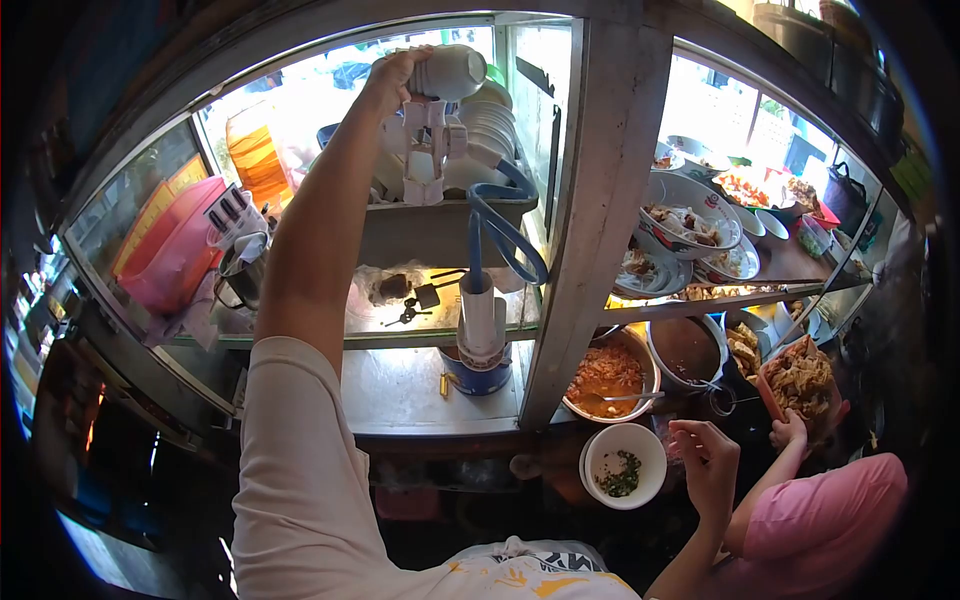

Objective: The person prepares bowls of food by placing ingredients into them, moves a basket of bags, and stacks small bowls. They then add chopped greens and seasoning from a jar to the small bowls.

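My left hand [398,78] reaches far up and grips a short stack of white bowls [458,72], tipped on its side above a grey dish tub [440,240]. White plates [490,125] stand in the tub behind it. My right hand [706,458] hangs at the lower right, its fingers loosely bent and apart, with nothing visible in them. Just left of it are nested white bowls [652,462], the upper one holding chopped green herbs [620,474]. A pot of red-orange stew [605,372] with a spoon [630,397] stands beyond.
At right, a pink-sleeved person's hand [790,430] holds a container of shredded food [800,385]. A dark sauce pot [688,350] stands nearby, below a shelf with food bowls [690,212]. A wooden post [600,200] divides the cabinet. A blue hose [478,225], padlock [428,294] and pink basin [165,255] are left.
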A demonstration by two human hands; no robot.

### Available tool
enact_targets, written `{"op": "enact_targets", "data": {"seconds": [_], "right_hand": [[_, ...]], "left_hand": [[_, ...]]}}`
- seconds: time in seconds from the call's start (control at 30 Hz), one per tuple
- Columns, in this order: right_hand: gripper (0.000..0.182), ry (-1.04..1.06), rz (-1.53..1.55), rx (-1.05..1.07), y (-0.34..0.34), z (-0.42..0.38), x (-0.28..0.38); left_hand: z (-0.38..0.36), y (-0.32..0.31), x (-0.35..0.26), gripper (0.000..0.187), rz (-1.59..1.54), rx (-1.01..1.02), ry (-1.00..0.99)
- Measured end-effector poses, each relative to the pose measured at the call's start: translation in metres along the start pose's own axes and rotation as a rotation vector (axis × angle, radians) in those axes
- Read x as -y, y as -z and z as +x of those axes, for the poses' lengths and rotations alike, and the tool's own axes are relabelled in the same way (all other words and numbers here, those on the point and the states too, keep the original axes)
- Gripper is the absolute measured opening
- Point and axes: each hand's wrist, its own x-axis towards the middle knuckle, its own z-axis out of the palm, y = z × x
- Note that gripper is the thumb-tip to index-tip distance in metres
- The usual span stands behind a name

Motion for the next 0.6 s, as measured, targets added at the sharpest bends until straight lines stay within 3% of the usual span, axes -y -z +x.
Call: {"op": "enact_targets", "data": {"seconds": [0.07,0.17,0.2,0.23,0.33,0.43,0.6], "right_hand": [[0.013,-0.003,0.010,0.001,0.001,-0.002,0.000],[0.013,-0.003,0.019,-0.008,0.005,-0.005,-0.002],[0.013,-0.001,0.006,-0.011,0.007,-0.007,-0.002],[0.013,0.003,-0.005,-0.014,0.010,-0.007,-0.002],[0.013,0.008,-0.014,-0.015,0.013,-0.009,-0.002],[0.012,0.009,0.003,0.004,0.012,-0.009,0.002],[0.012,0.049,0.032,0.061,0.004,-0.004,0.018]], "left_hand": [[0.014,0.002,-0.003,0.039,-0.116,-0.010,0.092],[0.003,0.000,-0.009,0.046,-0.203,-0.115,0.046],[0.009,0.011,-0.010,0.057,-0.210,-0.010,0.057],[0.014,0.020,-0.009,0.054,-0.198,-0.042,0.050],[-0.011,0.028,-0.018,0.051,-0.150,-0.117,-0.023],[-0.027,0.058,-0.021,0.053,-0.170,0.019,-0.066],[-0.107,0.066,-0.035,0.055,-0.237,-0.081,-0.109]]}}
